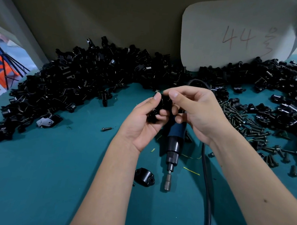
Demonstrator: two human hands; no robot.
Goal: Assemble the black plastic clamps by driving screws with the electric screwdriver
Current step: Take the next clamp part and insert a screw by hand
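A black clamp (162, 104) is held above the teal table (43, 175), gripped by the curled fingers of the left hand (143, 122) from below and beside. Its top is pinched by the thumb and forefinger of the right hand (195, 112), the other fingers being curled beneath; what lies between those fingertips cannot be told. The screwdriver (174, 145) is laid flat under the hands, bit toward the viewer, just beside a loose clamp half (145, 177). Clamp parts are heaped in a pile (67, 82) at the back, and screws (248, 126) are scattered to the right.
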